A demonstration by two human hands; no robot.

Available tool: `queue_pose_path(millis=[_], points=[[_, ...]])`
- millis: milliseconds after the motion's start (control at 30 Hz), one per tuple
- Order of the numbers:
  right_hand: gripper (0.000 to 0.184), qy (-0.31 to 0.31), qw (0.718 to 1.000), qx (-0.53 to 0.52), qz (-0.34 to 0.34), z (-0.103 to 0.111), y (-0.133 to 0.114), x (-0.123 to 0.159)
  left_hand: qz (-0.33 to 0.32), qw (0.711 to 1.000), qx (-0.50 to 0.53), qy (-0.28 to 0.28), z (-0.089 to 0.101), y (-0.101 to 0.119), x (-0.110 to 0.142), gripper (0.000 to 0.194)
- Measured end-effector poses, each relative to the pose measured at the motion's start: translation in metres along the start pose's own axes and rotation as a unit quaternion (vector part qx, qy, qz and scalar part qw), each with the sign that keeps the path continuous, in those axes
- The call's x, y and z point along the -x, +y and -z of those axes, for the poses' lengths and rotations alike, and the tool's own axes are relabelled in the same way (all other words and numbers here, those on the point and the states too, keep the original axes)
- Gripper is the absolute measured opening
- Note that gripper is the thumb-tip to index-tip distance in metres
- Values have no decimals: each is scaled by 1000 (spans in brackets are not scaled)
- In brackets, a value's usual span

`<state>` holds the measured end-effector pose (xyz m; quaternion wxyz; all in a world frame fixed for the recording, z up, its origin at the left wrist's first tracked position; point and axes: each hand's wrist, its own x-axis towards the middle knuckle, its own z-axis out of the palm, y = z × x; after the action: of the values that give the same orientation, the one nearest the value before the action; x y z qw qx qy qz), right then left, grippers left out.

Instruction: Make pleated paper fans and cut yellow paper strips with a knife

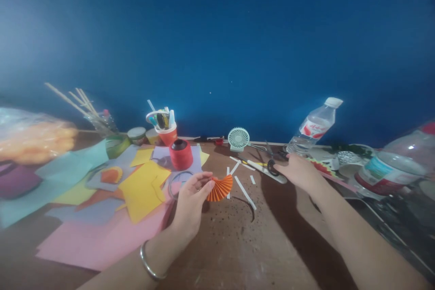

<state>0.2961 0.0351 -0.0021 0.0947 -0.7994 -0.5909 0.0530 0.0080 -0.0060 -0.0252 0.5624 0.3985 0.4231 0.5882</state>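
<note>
My left hand pinches the narrow end of an orange pleated paper fan between thumb and fingertips. The fan is spread to the right, held above the wooden table. Further right, my right hand reaches to a pair of scissors with black handles, its thumb at a handle loop; the other fingers are partly hidden. Beside the scissors lies a white utility knife along with a yellow pencil-like stick. White paper strips are scattered between my hands.
Coloured paper sheets cover the left side, with a red thread spool behind. At the back stand a red cup of tools, a small fan and a tilted water bottle. A cut plastic bottle stands at right.
</note>
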Motion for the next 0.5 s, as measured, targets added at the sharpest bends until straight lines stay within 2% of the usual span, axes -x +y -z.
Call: queue_pose_path(millis=[100,167,200,233,300,333,400,500], points=[[35,11,1000,12,-8,1,-9,10,2,1000,-19,8,-1,0,1,24],[30,37,999,5,6,6,-25,23,2,999,-35,12,-1,-1,1,23],[28,63,996,-42,52,8,-35,31,0,999,-42,12,-2,-1,1,23],[27,57,984,-119,119,10,-47,40,-2,999,-48,9,-2,-1,1,22],[29,-55,932,-289,211,10,-71,56,-9,998,-57,-3,-3,-2,1,21],[31,-113,897,-367,219,8,-81,64,-14,998,-62,-9,-3,-2,2,20],[32,-191,847,-452,203,0,-95,74,-28,997,-75,-17,-3,-3,2,19],[26,-233,813,-506,169,-13,-100,78,-44,994,-98,-27,-3,-3,3,18]])
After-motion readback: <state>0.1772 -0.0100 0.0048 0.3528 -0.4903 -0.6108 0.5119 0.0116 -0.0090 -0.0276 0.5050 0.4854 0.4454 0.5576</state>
